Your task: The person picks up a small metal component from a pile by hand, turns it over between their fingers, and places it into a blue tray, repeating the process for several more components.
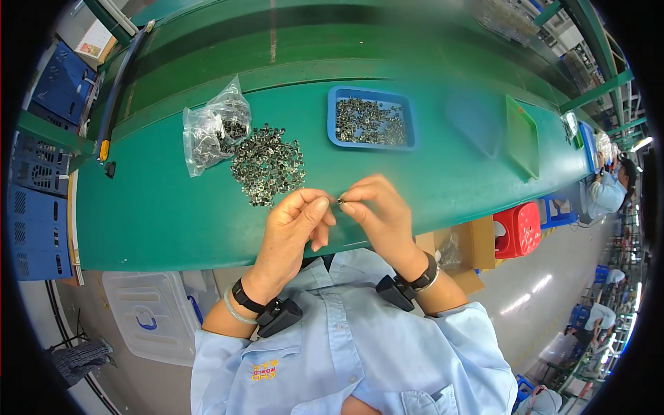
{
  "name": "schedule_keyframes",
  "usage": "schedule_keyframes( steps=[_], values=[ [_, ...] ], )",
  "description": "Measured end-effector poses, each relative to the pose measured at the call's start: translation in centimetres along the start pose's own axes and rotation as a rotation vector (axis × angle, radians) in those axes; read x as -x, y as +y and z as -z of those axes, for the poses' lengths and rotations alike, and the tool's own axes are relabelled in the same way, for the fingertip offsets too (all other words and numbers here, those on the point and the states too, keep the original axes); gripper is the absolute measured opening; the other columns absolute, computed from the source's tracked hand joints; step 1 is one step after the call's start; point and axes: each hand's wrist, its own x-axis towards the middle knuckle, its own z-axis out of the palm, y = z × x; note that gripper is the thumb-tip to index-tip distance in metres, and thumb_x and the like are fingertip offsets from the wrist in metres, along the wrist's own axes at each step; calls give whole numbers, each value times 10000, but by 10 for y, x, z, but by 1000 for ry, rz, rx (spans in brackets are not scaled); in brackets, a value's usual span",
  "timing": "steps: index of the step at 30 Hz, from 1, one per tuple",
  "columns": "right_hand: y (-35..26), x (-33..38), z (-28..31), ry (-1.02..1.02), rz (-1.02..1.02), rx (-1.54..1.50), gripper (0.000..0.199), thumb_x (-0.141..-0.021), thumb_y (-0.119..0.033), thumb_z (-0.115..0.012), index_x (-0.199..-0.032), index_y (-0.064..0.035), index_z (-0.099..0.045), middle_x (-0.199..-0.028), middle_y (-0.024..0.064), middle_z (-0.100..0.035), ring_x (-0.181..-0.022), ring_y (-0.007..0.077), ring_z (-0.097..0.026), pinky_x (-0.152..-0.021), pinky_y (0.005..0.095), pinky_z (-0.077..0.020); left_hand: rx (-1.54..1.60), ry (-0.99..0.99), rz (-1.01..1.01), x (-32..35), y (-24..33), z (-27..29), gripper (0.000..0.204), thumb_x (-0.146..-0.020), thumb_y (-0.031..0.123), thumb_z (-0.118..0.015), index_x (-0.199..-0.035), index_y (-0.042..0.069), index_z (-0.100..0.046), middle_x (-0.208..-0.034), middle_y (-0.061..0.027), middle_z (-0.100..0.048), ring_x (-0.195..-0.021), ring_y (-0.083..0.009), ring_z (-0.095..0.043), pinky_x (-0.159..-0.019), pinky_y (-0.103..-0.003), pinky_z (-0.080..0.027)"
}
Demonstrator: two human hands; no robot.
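Both my hands meet over the near edge of the green table, fingertips almost touching. Between the thumb and forefinger of my right hand [380, 211] is a small dark metal part [340, 201]; its exact kind is too small to tell. My left hand [294, 225] is closed in a pinch just beside it, and what its fingertips hold, if anything, is hidden. Left of my hands lies a loose pile of small shiny metal parts [268, 166]. Beyond my right hand stands a blue tray [332, 114] holding many similar parts.
A clear plastic bag [200, 142] with more metal parts touches the pile. A green tray [522, 138] lies at the right. Below the table are a lidded clear bin [149, 315], a cardboard box [477, 245] and a red stool [519, 229]. Another person [609, 190] sits far right.
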Motion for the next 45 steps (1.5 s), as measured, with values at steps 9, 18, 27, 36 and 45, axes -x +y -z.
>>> schedule_keyframes(
  steps=[9, 18, 27, 36, 45],
  values=[
    [11, -1, -3, 27, 407, 377, 221, -709, -27, -722, -888, -91, -610, -863, 44, -600, -769, 246, -560, -676, 342, -438, -97, -5, 33, -1, -1, 0, 166, -944, 195, -543, -951, 29, -537, -736, -39, -571, -577, -89, -530, -477, -200, -398],
    [11, -13, -5, 25, 371, 400, 204, -704, -33, -716, -867, -74, -601, -850, 49, -603, -770, 242, -576, -685, 347, -444, 22, -35, 65, -7, -3, 2, 200, -955, 219, -525, -1029, 33, -535, -815, -51, -597, -617, -91, -559, -514, -202, -422],
    [33, -86, 27, 60, 360, 653, 129, -755, -25, -653, -877, -60, -631, -869, 88, -597, -803, 274, -579, -703, 365, -475, 6, 0, 103, 10, 11, 35, 301, -973, 196, -475, -1212, 14, -444, -988, -93, -578, -672, -117, -579, -553, -229, -450],
    [38, -86, -17, -424, 495, 846, 105, -756, -141, -664, -861, -133, -658, -799, 8, -546, -765, 207, -519, -676, 338, -416, 164, 29, 100, 15, 10, 53, 258, -955, 148, -487, -1169, 3, -476, -890, -93, -586, -644, -124, -558, -523, -248, -441],
    [39, -87, -14, -454, 431, 733, 123, -754, -156, -677, -868, -111, -672, -789, 22, -559, -766, 219, -541, -686, 349, -429, 126, 7, 104, 12, 10, 50, 239, -958, 140, -490, -1154, 3, -490, -849, -69, -591, -638, -104, -556, -535, -236, -443]
  ],
)
